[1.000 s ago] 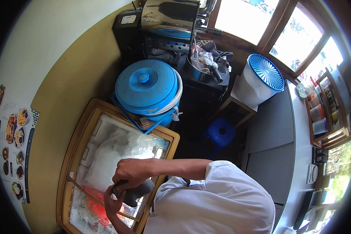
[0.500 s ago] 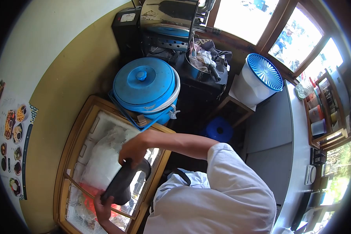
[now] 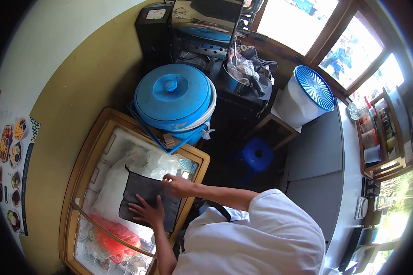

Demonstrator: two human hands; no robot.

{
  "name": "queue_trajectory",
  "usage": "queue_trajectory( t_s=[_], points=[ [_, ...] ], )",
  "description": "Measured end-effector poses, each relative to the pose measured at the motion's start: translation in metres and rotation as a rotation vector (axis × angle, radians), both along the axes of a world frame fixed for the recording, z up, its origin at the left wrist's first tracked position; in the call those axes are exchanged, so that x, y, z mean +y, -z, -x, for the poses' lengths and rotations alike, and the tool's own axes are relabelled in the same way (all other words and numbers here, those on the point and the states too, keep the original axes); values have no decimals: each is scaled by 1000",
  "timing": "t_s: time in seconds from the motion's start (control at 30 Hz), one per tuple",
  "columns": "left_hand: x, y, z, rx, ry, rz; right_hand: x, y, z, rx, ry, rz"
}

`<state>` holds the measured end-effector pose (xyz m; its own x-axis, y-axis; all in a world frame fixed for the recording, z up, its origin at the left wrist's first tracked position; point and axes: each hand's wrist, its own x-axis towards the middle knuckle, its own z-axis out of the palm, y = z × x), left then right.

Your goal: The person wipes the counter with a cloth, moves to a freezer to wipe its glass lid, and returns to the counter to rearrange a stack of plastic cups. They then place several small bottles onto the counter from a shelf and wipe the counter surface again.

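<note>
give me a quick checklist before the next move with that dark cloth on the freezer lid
1. Dark cloth spread flat on the glass lid: ok.
2. Left hand pressing on the cloth, fingers spread: ok.
3. Right hand at the cloth's upper right corner: ok; a real pinch: cannot tell.
4. Lid fully shut under the cloth: cannot tell.
5. Blue cooler clear of the cloth: ok.
6. Red bag inside the freezer, under the glass: ok.

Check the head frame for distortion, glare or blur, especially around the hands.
Head view: strong fisheye, black corners, straight edges bowed. Windows blown out white. Freezer lid shows mild glare. Both hands, left and right, lie sharp on the dark cloth, no motion blur.
</note>
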<state>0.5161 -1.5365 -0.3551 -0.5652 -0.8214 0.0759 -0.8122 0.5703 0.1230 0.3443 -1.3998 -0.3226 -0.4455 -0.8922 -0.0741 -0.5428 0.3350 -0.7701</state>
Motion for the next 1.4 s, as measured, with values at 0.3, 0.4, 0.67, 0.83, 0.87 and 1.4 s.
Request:
queue_trajectory(
  t_s=[0.3, 0.4, 0.67, 0.83, 0.87, 1.4],
  points=[
    [-89, -10, 15, 50, 56, 238, 61, 63, 44, 470, 646, 225],
    [-63, -5, 19, 173, 22, 228, 55, 77, 35, 565, 589, 243],
    [-160, -21, 13, 340, 40, 109, 52, 93, 26, 588, 623, 101],
    [-196, -19, 0, 595, -277, 83, 6, 48, 4, 449, 489, 235],
    [-178, -11, -8, 683, -268, 84, -12, 35, -5, 339, 431, 299],
    [130, -38, -247, 491, -805, 40, -309, 65, -72, 791, -238, 110]
  ],
)
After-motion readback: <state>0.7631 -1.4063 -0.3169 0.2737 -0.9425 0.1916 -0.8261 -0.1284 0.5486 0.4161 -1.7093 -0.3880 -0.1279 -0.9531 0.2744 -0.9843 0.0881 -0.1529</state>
